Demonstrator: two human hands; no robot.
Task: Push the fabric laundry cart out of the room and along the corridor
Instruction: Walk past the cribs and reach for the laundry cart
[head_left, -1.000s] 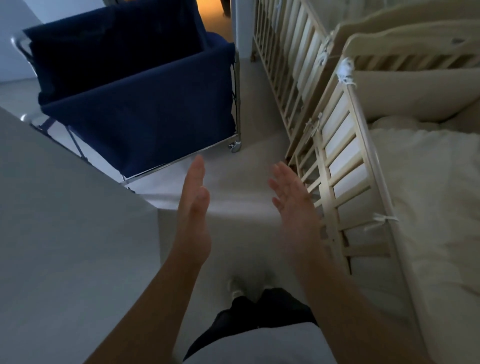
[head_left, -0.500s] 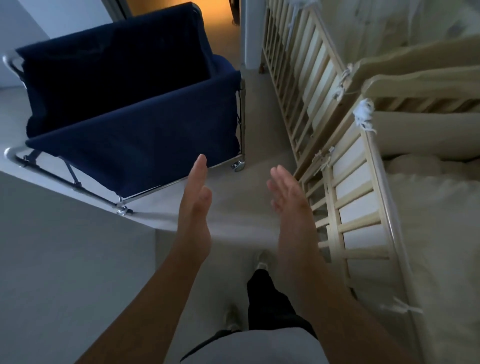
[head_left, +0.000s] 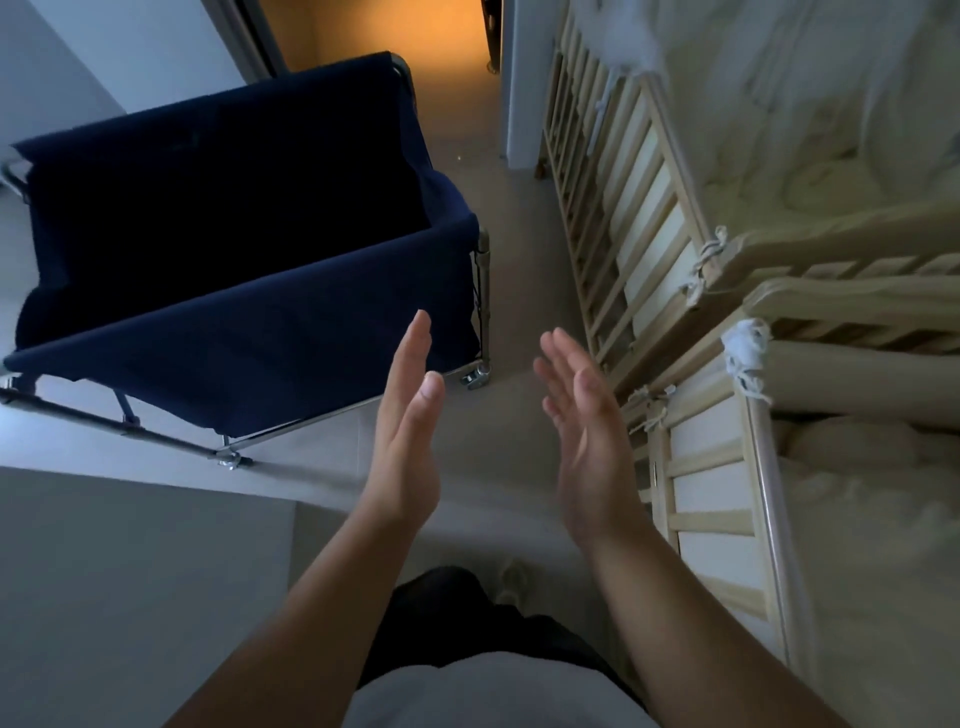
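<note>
1. Left hand (head_left: 405, 431), right hand (head_left: 587, 431): both empty, fingers straight, palms facing each other, apart, touching nothing.
2. Step, by judgement: approach to the cart, push not yet begun. Next move probably a reach toward 10 o'clock, a grip on the near top rail, then steering for the door.
3. Navy-blue fabric laundry cart on a chrome tube frame (head_left: 249, 322): 10 to 11 o'clock of the hands, near, untouched, inside the room. Matte slack cloth draped over rails; boxy, open-topped; small metal castor (head_left: 475, 375) at the near right corner.
4. Amber-lit doorway (head_left: 395, 31): 12 o'clock, beyond the cart.
5. Pale wooden slatted cots (head_left: 623, 218): 1 to 3 o'clock, lining a narrow aisle; soft cream bedding (head_left: 857, 130).
6. Flat grey matte surface (head_left: 130, 597): 8 o'clock.
</note>
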